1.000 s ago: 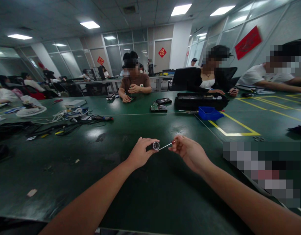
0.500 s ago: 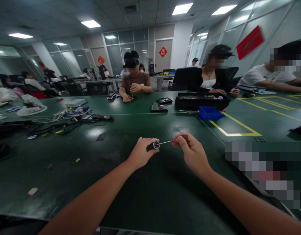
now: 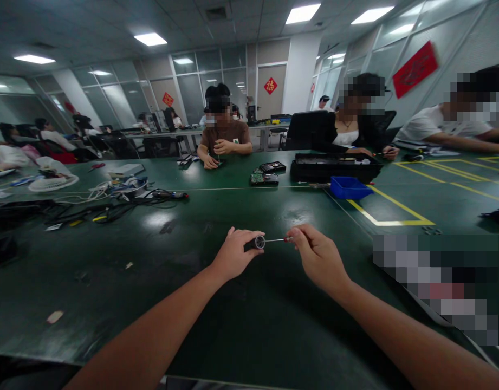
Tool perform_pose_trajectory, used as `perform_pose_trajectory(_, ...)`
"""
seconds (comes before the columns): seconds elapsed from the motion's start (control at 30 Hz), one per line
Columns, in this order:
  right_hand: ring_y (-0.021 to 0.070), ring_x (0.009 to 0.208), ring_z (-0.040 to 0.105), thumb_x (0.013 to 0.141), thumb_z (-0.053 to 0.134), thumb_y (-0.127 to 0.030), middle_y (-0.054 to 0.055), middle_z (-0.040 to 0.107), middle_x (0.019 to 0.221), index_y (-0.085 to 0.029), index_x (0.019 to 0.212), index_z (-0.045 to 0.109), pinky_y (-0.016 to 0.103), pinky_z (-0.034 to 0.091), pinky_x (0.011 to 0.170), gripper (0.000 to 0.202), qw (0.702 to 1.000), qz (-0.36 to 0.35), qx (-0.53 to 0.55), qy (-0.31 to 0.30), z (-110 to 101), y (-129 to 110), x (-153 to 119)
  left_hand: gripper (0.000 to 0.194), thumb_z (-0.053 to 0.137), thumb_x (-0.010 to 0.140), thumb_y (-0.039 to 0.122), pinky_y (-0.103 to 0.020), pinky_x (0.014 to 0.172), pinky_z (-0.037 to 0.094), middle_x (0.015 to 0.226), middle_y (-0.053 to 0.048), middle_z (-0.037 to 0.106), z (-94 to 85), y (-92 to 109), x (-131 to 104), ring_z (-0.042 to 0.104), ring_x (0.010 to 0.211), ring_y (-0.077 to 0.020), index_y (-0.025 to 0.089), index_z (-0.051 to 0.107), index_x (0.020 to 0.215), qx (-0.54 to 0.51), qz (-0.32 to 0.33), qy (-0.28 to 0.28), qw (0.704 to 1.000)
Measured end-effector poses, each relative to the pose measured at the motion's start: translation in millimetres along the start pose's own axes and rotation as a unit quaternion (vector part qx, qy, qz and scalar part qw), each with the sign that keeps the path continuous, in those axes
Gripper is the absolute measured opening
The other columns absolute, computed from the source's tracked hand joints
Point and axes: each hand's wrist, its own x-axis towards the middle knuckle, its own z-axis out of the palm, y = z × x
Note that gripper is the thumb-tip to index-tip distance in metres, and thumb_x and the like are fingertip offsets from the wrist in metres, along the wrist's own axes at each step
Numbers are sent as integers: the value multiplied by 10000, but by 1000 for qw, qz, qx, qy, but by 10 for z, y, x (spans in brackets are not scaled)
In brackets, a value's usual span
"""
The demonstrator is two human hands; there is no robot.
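Note:
My left hand is closed around a small black cylinder, whose round, silver-rimmed end faces right. In my right hand the fingers pinch the red handle of a screwdriver. Its thin metal shaft points left, and the tip reaches the cylinder's open end; the exact contact inside is too small to make out. Both hands are above the green table.
A blue bin and a long black casing stand beyond my right hand. Hard drives lie farther ahead. Tangled cables and a white fan are on the left. People sit across the table.
My right hand has turned slightly and its fingers have shifted on the handle, so the screwdriver shaft lies more level. My left hand and the cylinder have barely moved.

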Motion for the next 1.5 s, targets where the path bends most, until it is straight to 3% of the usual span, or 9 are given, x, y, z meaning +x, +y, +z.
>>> perform_pose_trajectory(0.1, 215, 783, 657, 960, 510, -426, 54, 703, 890, -219, 1088, 603, 352, 487, 695, 261, 998, 15, 61, 17, 24, 27, 10, 354, 706, 870, 269, -599, 1175, 184, 1180, -12, 688, 2, 1, -2, 592, 1138, -242, 300, 639, 1216, -5, -10, 6, 1000)
perform_pose_trajectory(0.23, 225, 832, 667, 894, 614, -447, 69, 704, 895, -197, 1017, 633, 392, 525, 791, 279, 981, 82, 176, 26, 61, 45, 55, 365, 695, 876, 275, -587, 1156, 252, 1173, -29, 685, -3, -3, -1, 593, 1126, -249, 287, 630, 1235, -25, -10, 26, 999)
perform_pose_trajectory(0.3, 209, 812, 661, 893, 615, -432, 59, 690, 854, -193, 952, 647, 397, 535, 821, 248, 949, 137, 283, 30, 66, 59, 96, 374, 696, 875, 269, -567, 1162, 258, 1199, -28, 677, -13, -4, 2, 587, 1141, -243, 292, 626, 1242, -32, 6, 29, 999)
perform_pose_trajectory(0.4, 162, 645, 607, 892, 605, -374, 19, 617, 702, -188, 820, 637, 396, 558, 787, 202, 863, 257, 434, -9, 58, 106, 162, 365, 686, 884, 264, -575, 1186, 205, 1239, -17, 664, -31, -5, 8, 573, 1175, -234, 307, 626, 1241, -31, 30, 18, 999)
perform_pose_trajectory(0.47, 135, 567, 547, 899, 595, -353, -3, 571, 645, -189, 773, 629, 387, 564, 775, 209, 846, 280, 453, -11, 54, 147, 188, 358, 667, 898, 262, -593, 1190, 179, 1247, -13, 660, -39, -5, 9, 566, 1187, -231, 313, 620, 1248, -23, 30, 10, 999)
perform_pose_trajectory(0.63, 187, 747, 639, 915, 592, -436, 38, 662, 827, -210, 896, 636, 366, 547, 751, 231, 929, 167, 327, 52, 75, 185, 156, 355, 657, 904, 263, -601, 1185, 181, 1236, -10, 661, -39, 13, 1, 566, 1192, -226, 320, 614, 1252, -5, 16, -1, 1000)
perform_pose_trajectory(0.8, 212, 791, 676, 962, 505, -467, 54, 694, 853, -212, 977, 607, 397, 538, 782, 276, 988, 70, 128, 41, 45, 83, 69, 361, 680, 889, 263, -600, 1186, 180, 1231, -8, 665, -27, 18, 0, 569, 1194, -225, 321, 623, 1240, 7, 12, 10, 1000)
perform_pose_trajectory(0.97, 219, 843, 707, 975, 493, -444, 54, 720, 894, -222, 1033, 597, 401, 552, 800, 252, 994, 23, 105, -22, 32, 51, 25, 364, 673, 892, 263, -617, 1185, 174, 1262, -15, 655, -10, -22, 8, 559, 1217, -235, 328, 626, 1247, 21, -3, 25, 999)
perform_pose_trajectory(1.5, 239, 892, 722, 987, 476, -411, 62, 736, 920, -240, 1028, 584, 408, 545, 806, 206, 999, 0, 45, 3, 46, -19, -16, 372, 659, 898, 263, -588, 1179, 201, 1264, -29, 653, -22, -32, 9, 552, 1223, -247, 311, 614, 1264, 18, -4, 26, 1000)
